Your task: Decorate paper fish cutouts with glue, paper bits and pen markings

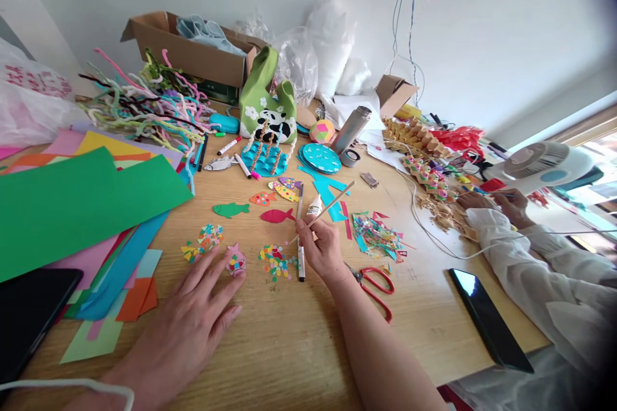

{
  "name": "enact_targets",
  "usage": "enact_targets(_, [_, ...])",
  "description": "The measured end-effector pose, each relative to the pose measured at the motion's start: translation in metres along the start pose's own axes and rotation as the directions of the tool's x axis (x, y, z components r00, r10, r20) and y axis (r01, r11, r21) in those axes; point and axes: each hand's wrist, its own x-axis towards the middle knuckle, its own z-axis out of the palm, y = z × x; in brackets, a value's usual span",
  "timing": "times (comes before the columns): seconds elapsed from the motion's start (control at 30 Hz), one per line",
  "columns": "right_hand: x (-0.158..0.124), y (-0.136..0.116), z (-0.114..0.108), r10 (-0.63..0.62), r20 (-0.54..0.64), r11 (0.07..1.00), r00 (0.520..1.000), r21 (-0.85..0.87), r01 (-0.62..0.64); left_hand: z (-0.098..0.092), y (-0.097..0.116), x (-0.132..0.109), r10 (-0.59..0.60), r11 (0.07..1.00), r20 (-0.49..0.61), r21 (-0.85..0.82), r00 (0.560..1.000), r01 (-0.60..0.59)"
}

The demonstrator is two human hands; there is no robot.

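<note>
My right hand [318, 245] is closed round a thin wooden stick [337, 204], whose lower tip reaches toward a small heap of coloured paper dots [276, 259]. My left hand [205, 302] lies on the table with fingers spread, its fingertips at a pink paper fish [236, 259]. More dots and yellow scraps [205, 241] sit just beyond those fingertips. A marker [301, 263] lies beside my right hand, and a white glue bottle [314, 207] is behind it. A green paper fish [231, 209], a red one [277, 215] and an orange one [263, 198] lie farther back.
Red-handled scissors [377, 286] lie by my right forearm, near a heap of paper shreds [378, 235]. Coloured paper sheets [72, 205] cover the left side. At right are a phone [489, 318], a fan [542, 166] and another person's sleeved arms [511, 270]. A steel flask [354, 131] stands behind.
</note>
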Motion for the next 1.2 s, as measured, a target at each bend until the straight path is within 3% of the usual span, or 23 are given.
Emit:
enact_targets(0.23, [-0.0019,-0.0007,0.0036,-0.035,0.115,0.999,0.993,0.04,0.031,-0.0011,-0.0006,0.0,-0.007,0.999,-0.016,-0.031,1.0,0.007])
enact_targets(1.2, [-0.0011,-0.0028,0.0006,-0.073,0.231,0.997,0.97,0.025,0.07,0.0003,-0.0019,-0.0001,0.006,1.0,-0.016,-0.025,1.0,-0.006])
